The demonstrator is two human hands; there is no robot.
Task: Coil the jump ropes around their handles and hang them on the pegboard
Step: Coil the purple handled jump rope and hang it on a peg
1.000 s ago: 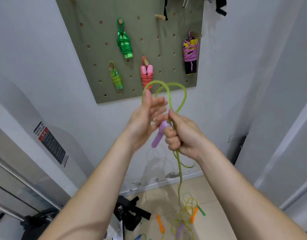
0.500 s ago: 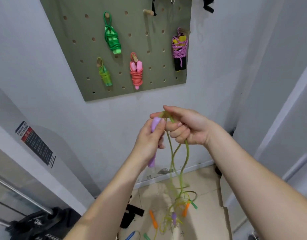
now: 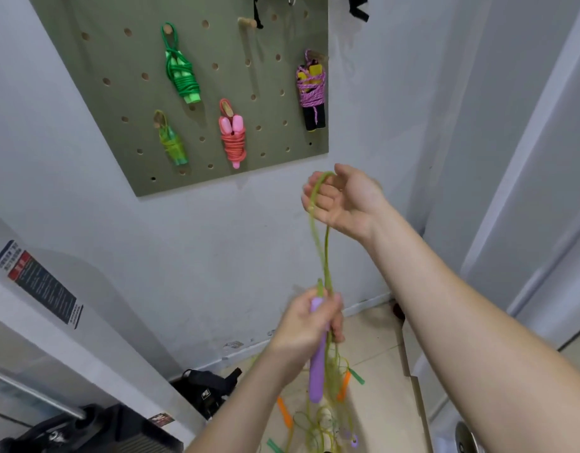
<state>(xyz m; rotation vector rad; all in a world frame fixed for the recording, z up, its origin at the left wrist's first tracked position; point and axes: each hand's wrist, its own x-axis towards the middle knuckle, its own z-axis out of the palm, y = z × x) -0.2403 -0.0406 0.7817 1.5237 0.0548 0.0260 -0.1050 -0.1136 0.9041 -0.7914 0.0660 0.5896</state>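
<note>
So the left hand (image 3: 310,322) has its grip clamped around the top of a purple handle (image 3: 316,371), which hangs straight down below the fist. The yellow-green rope (image 3: 326,253) comes out of the top of that grip and runs up to the right hand (image 3: 344,199), which sits higher and a bit further out, palm toward the camera. There the rope loops over the curled fingers (image 3: 318,194), so that grip is loosely closed on the loop, not squeezed tight. The rest of the rope trails down past the handle to the floor (image 3: 380,403), where it ends in a messy pile (image 3: 321,423) with orange and green handles mixed in. A black bag (image 3: 207,387) sits on the floor off to the left of the lower grip. Further back, up and left of both hands, the pegboard (image 3: 125,103) on the wall already has four coiled ropes hanging: a green one (image 3: 182,73), a yellow-green one (image 3: 172,145), a pink one (image 3: 233,138) and a purple one (image 3: 311,93).
</note>
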